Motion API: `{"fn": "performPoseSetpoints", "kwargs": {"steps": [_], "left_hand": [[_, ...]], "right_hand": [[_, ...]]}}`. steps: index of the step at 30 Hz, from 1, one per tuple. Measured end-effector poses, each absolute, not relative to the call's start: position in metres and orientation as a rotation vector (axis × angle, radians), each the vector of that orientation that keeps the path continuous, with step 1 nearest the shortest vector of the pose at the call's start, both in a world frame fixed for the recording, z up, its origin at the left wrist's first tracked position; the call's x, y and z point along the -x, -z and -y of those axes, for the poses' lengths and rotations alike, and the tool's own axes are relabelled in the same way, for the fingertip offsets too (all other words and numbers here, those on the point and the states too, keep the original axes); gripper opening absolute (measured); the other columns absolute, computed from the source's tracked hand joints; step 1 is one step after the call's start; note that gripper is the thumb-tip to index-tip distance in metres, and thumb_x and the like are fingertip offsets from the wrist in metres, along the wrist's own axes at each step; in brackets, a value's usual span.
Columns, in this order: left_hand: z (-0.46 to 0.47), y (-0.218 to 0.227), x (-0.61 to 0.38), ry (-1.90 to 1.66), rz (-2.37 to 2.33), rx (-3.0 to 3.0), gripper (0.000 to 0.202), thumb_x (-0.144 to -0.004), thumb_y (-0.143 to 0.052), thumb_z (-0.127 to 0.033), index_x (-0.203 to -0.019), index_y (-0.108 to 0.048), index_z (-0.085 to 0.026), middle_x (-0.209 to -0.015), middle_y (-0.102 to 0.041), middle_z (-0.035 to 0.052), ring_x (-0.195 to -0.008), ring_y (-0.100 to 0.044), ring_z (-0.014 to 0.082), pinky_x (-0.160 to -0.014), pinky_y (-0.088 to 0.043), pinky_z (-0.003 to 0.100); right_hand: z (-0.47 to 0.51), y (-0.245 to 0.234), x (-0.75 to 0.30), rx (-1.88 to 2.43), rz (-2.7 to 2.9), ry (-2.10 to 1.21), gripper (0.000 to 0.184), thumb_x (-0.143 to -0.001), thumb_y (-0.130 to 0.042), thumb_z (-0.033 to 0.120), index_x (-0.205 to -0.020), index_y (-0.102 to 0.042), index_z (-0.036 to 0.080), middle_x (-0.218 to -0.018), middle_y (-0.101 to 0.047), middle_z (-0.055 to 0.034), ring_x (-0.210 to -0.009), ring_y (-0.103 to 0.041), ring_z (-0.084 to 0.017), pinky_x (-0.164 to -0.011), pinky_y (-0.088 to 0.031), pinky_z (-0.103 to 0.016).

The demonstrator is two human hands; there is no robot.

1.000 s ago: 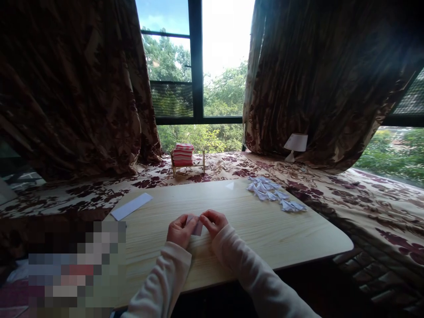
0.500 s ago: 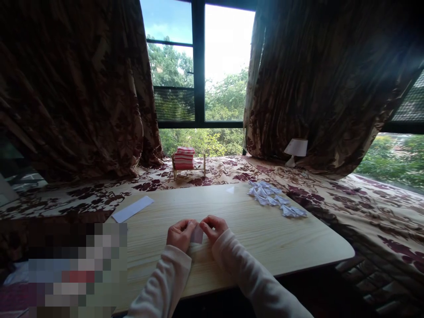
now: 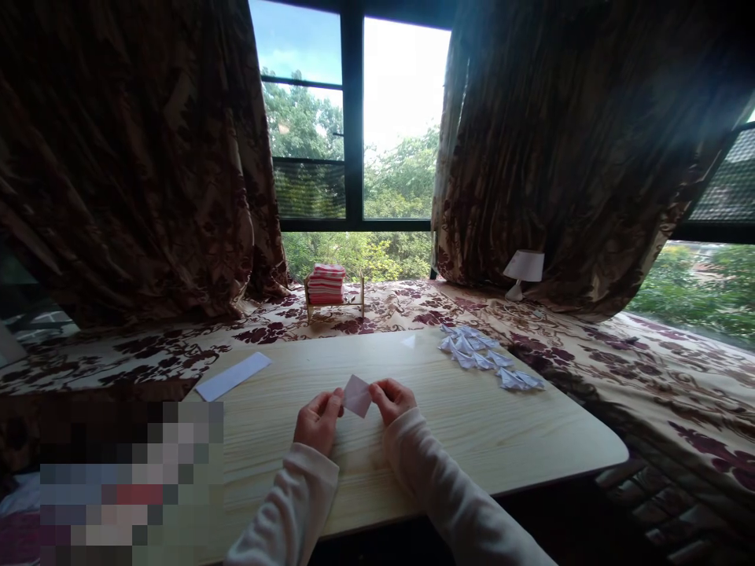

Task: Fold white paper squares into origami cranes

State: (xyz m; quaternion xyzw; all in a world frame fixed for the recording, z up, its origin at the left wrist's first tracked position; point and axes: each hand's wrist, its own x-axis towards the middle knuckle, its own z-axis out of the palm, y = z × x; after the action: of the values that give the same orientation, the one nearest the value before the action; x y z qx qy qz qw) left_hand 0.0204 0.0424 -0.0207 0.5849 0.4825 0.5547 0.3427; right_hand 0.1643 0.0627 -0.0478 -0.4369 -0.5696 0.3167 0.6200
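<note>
Between my two hands a small square of white paper (image 3: 357,396) is held up, turned so that one corner points down, with faint crease lines on it. My left hand (image 3: 319,419) pinches its left corner between thumb and finger. At the opposite corner, my right hand (image 3: 393,398) pinches it the same way. Both hands are over the middle of the pale wooden table (image 3: 283,464). Several folded white paper pieces (image 3: 472,350) lie in a cluster at the table's far right. A long white paper strip (image 3: 233,376) rests at the far left.
Beyond the table, a flowered cloth (image 3: 401,303) covers a ledge below the window. On it stand a small rack (image 3: 363,299) with pink-striped folded cloths (image 3: 326,284) and a small white lamp (image 3: 524,267). Dark curtains (image 3: 560,157) hang at both sides. A blurred patch hides the lower left.
The paper has been raised and turned from upright to corner-down, and more of it shows. My hands have moved slightly apart, now at its opposite corners.
</note>
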Motion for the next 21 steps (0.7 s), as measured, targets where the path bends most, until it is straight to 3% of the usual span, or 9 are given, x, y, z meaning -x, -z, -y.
{"fn": "performPoseSetpoints", "kwargs": {"steps": [4, 8, 13, 17, 21], "left_hand": [[-0.045, 0.027, -0.017, -1.358, -1.246, -1.626, 0.025, -0.081, -0.051, -0.035, -0.075, -0.057, -0.012, -0.068, -0.056, -0.0024, -0.062, -0.054, 0.0106, -0.059, -0.045, 0.027], [-0.048, 0.033, -0.013, -1.294, -1.253, -1.683, 0.024, -0.083, -0.050, -0.034, -0.089, -0.057, -0.012, -0.083, -0.059, 0.0009, -0.070, -0.058, 0.0128, -0.062, -0.049, 0.029], [-0.048, 0.034, -0.014, -1.254, -1.226, -1.740, 0.025, -0.083, -0.050, -0.034, -0.091, -0.057, -0.012, -0.086, -0.060, 0.0016, -0.074, -0.058, 0.0143, -0.065, -0.049, 0.031], [-0.048, 0.036, -0.016, -1.238, -1.222, -1.759, 0.024, -0.083, -0.050, -0.034, -0.092, -0.057, -0.012, -0.087, -0.060, 0.0017, -0.075, -0.058, 0.0147, -0.067, -0.049, 0.032], [-0.048, 0.038, -0.015, -1.260, -1.259, -1.742, 0.025, -0.083, -0.050, -0.034, -0.095, -0.056, -0.012, -0.091, -0.059, 0.0023, -0.077, -0.058, 0.0154, -0.066, -0.049, 0.032]], "right_hand": [[-0.069, 0.055, -0.171, 1.002, 1.347, -0.795, 0.022, -0.086, -0.050, 0.032, -0.078, -0.056, 0.012, -0.070, -0.056, 0.0030, -0.057, -0.054, -0.008, -0.054, -0.046, -0.023], [-0.065, 0.051, -0.166, 0.984, 1.353, -0.864, 0.028, -0.079, -0.055, 0.039, -0.071, -0.059, 0.012, -0.057, -0.054, 0.0039, -0.050, -0.050, -0.008, -0.048, -0.040, -0.021], [-0.063, 0.047, -0.160, 0.956, 1.367, -0.919, 0.031, -0.066, -0.064, 0.043, -0.065, -0.062, 0.012, -0.048, -0.051, 0.0047, -0.045, -0.045, -0.009, -0.043, -0.033, -0.021], [-0.067, 0.055, -0.162, 0.967, 1.429, -0.925, 0.026, -0.075, -0.061, 0.036, -0.066, -0.058, 0.012, -0.053, -0.050, 0.0060, -0.047, -0.047, -0.007, -0.045, -0.038, -0.020], [-0.073, 0.066, -0.163, 1.017, 1.467, -0.917, 0.021, -0.085, -0.051, 0.031, -0.084, -0.058, 0.011, -0.077, -0.058, 0.0013, -0.064, -0.057, -0.011, -0.058, -0.048, -0.026]]}}
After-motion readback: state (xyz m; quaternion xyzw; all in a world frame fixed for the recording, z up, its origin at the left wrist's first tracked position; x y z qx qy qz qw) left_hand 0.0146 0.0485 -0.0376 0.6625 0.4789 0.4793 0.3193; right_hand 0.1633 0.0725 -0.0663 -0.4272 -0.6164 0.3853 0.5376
